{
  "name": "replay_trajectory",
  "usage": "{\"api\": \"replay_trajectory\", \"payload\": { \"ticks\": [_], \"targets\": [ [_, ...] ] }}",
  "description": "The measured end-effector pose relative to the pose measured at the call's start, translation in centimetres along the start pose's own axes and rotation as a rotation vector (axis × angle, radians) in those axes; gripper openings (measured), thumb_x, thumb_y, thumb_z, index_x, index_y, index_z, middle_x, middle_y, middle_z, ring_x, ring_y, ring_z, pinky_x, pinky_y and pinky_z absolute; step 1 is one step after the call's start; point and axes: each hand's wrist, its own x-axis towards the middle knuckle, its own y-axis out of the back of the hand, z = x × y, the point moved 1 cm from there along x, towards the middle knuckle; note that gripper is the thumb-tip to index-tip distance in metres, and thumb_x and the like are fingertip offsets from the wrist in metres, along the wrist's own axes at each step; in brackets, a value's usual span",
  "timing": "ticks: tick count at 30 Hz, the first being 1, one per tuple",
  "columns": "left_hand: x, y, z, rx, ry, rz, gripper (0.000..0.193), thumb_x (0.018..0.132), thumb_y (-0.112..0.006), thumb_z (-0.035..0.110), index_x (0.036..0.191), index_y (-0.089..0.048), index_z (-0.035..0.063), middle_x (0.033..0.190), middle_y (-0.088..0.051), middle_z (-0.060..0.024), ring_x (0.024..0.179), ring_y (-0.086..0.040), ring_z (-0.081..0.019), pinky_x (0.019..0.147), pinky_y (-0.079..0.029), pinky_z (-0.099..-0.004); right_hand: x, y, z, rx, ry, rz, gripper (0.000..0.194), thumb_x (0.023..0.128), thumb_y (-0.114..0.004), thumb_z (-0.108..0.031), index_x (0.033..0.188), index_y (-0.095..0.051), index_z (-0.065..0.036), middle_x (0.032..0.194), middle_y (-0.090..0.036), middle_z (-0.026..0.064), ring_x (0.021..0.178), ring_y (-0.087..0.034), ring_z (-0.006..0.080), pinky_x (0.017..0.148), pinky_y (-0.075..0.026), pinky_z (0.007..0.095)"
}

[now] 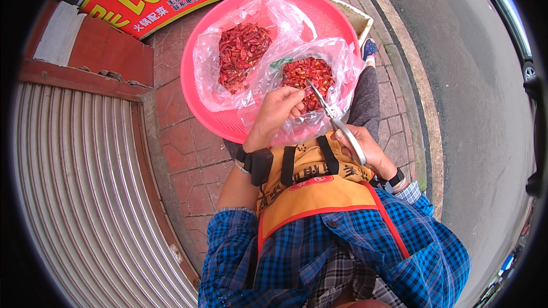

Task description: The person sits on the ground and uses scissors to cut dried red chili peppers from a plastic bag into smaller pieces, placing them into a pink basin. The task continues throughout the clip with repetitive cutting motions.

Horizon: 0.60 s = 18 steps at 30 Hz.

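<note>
My left hand (280, 107) pinches a dried red chili (308, 91) above the nearer plastic bag. In my right hand (364, 147) are metal scissors (342, 126), their blades pointing up and left, with the tips beside the chili and my left fingertips. Beneath them, cut chili pieces (310, 72) fill the nearer clear plastic bag (349, 57). A second clear bag (205, 60), farther off and to the left, holds dried red chilies (242, 53) that look longer. Both bags lie in a round pink perforated plastic tray (190, 90); whether the blades are touching the chili cannot be told.
The tray rests by my lap, with a white foam box (361, 21) partly under its far right rim. A red sign with writing (141, 0) stands beyond it. A ribbed metal shutter (85, 179) is at left; a road (475, 94) with a parked car (509, 13) lies right.
</note>
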Motion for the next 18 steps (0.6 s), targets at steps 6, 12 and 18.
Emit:
{"api": "replay_trajectory", "payload": {
  "ticks": [6,12,18],
  "targets": [
    [0.27,0.27,-0.64,-0.026,0.018,-0.003,0.022,0.093,-0.058,0.024,0.095,-0.063,0.0030,0.073,-0.062,-0.0013,0.061,-0.055,-0.0061,0.055,-0.042,-0.0192,0.06,-0.12,0.10,0.009,0.001,0.007,0.029,0.093,-0.059,-0.033,0.091,-0.061,-0.004,0.061,-0.041,-0.0102,0.051,-0.034,-0.0008,0.043,-0.024,0.0177],
    [0.37,0.55,-0.96,-0.047,0.025,0.032,0.021,0.093,-0.057,0.024,0.092,-0.063,0.0041,0.072,-0.062,-0.0015,0.058,-0.055,-0.0064,0.052,-0.042,-0.0196,-0.25,0.02,-0.12,0.062,-0.054,-0.023,0.029,0.093,-0.059,-0.033,0.092,-0.061,-0.004,0.063,-0.042,-0.0099,0.051,-0.034,-0.0007,0.044,-0.024,0.0173],
    [0.37,0.55,-0.71,-0.123,0.021,0.028,0.021,0.093,-0.057,0.024,0.092,-0.062,0.0041,0.072,-0.061,-0.0014,0.058,-0.055,-0.0067,0.053,-0.043,-0.0198,-0.18,0.04,0.20,-0.096,0.111,-0.028,0.037,0.093,-0.057,-0.040,0.099,-0.060,-0.003,0.063,-0.041,-0.0093,0.054,-0.034,0.0011,0.046,-0.025,0.0199]
  ]
}}
